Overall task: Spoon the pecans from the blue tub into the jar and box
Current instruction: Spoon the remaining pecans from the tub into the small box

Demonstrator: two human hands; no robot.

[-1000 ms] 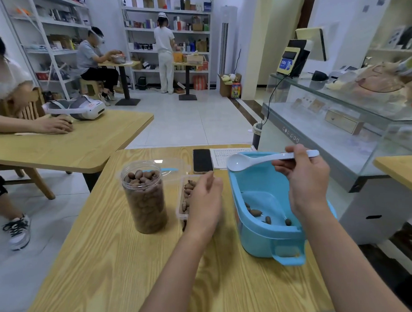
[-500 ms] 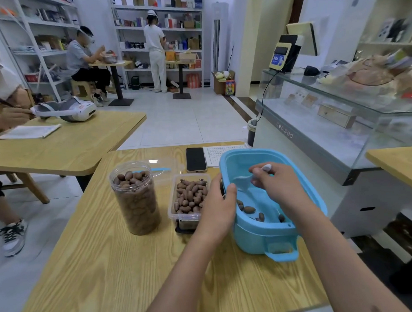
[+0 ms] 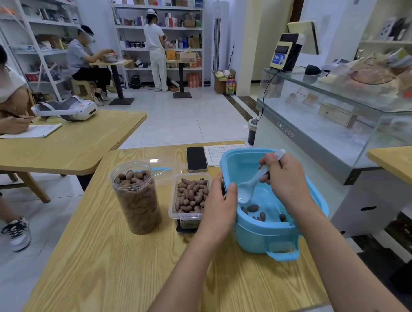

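Note:
The blue tub [image 3: 257,238] stands at the right of the wooden table [image 3: 110,264], with a few pecans [image 3: 253,208] on its floor. My right hand [image 3: 286,178] grips a white plastic spoon [image 3: 249,187] by the handle, its bowl down inside the tub just above the pecans. My left hand [image 3: 219,205] holds the tub's left rim, thumb hooked over the edge. Left of the tub sits a clear box [image 3: 190,196] filled with pecans. A clear round jar [image 3: 136,196], nearly full of pecans, stands further left.
A black phone [image 3: 196,159] and a printed sheet [image 3: 220,154] lie behind the box and tub. A clear lid [image 3: 163,166] rests behind the jar. A glass counter [image 3: 339,118] runs along the right. Another table [image 3: 67,146] with a seated person is at left.
The spoon came down from above the tub's rim into the tub. My left hand moved from over the box to the tub's left rim and took hold.

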